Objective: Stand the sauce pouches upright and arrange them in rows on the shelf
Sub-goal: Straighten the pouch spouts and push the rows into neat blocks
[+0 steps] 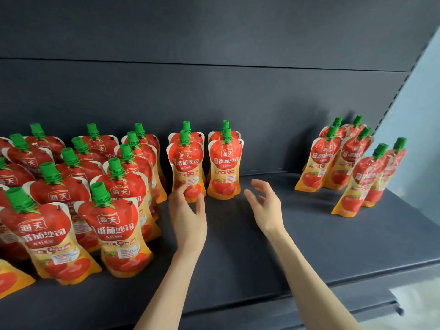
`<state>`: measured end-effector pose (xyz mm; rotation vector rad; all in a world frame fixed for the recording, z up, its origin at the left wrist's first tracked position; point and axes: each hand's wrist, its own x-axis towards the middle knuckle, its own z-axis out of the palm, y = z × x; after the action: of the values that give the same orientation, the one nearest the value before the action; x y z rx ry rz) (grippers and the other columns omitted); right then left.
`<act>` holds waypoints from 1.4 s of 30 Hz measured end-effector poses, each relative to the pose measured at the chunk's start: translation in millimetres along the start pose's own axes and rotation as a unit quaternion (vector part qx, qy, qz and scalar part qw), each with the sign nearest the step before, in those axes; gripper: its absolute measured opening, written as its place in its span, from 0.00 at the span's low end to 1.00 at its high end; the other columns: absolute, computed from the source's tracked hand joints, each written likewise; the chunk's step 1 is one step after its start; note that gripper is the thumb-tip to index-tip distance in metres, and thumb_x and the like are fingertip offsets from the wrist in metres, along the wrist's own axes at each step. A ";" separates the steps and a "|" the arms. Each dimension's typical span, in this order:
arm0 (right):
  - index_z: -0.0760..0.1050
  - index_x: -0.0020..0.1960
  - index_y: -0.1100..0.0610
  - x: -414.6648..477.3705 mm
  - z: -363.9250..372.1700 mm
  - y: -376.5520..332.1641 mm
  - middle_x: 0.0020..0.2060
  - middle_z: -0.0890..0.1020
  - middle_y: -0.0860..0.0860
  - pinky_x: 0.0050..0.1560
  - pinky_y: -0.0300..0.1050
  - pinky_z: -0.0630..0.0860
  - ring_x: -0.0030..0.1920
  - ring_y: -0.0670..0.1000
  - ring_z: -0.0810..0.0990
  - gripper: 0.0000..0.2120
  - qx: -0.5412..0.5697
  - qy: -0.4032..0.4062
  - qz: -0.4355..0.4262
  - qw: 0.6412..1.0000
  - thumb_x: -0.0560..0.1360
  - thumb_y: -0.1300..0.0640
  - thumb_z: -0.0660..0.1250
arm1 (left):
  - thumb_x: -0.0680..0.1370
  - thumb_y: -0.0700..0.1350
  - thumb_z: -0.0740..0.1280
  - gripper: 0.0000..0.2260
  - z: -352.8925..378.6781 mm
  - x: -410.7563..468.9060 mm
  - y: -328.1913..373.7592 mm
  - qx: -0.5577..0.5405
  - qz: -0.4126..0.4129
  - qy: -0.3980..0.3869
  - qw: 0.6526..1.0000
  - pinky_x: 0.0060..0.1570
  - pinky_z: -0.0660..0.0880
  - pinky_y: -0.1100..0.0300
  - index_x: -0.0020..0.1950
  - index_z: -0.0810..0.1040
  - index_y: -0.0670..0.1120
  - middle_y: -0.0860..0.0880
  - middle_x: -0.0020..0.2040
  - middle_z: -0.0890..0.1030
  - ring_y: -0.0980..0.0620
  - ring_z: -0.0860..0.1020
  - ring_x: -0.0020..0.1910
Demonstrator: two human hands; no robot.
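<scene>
Red and orange tomato sauce pouches with green caps stand upright on a dark grey shelf [238, 253]. A large block of them [114, 198] fills the left in rows. In the middle stand two pouches side by side, the left one [187, 167] and the right one [225, 167], each with another right behind it. My left hand [188, 213] is at the base of the left one, its fingers relaxed and spread in front of the pouch's lower part. A little right of the pair hovers my right hand [265, 207], open, holding nothing.
Several more pouches [357, 167] stand in a loose group at the far right, some leaning. Bare shelf lies between that group and the middle pair. A dark back panel [214, 91] rises behind, and the shelf's front edge [285, 303] runs below my forearms.
</scene>
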<state>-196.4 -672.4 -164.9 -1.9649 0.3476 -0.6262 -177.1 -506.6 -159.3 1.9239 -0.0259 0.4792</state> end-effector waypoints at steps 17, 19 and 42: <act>0.78 0.48 0.55 -3.1 -250.3 67.1 0.40 0.82 0.45 0.41 0.25 0.71 0.40 0.35 0.79 0.04 -0.002 0.127 -0.023 0.992 0.76 0.61 0.65 | 0.76 0.44 0.67 0.07 170.8 -123.2 124.5 -0.183 0.032 -0.223 0.957 0.48 0.75 0.64 0.53 0.74 0.49 0.54 0.48 0.79 0.57 0.78 0.48; 0.77 0.48 0.54 7.8 -273.2 82.6 0.40 0.82 0.43 0.42 0.26 0.71 0.40 0.35 0.78 0.04 -0.004 0.104 -0.018 0.994 0.76 0.61 0.65 | 0.76 0.46 0.68 0.12 200.2 -141.1 133.2 -0.188 0.007 -0.210 0.959 0.49 0.74 0.64 0.57 0.72 0.50 0.53 0.54 0.77 0.57 0.77 0.52; 0.77 0.52 0.58 79.9 -296.9 132.7 0.46 0.84 0.52 0.44 0.40 0.80 0.45 0.47 0.83 0.08 0.182 -0.084 0.039 0.979 0.75 0.58 0.67 | 0.72 0.51 0.71 0.13 251.3 -150.2 148.2 -0.187 -0.055 -0.160 0.968 0.45 0.79 0.62 0.55 0.77 0.51 0.55 0.49 0.82 0.59 0.80 0.49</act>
<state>-294.9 -992.3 -153.0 -1.6302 0.1883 -0.4339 -270.9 -821.1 -159.4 1.6013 -0.2033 0.0744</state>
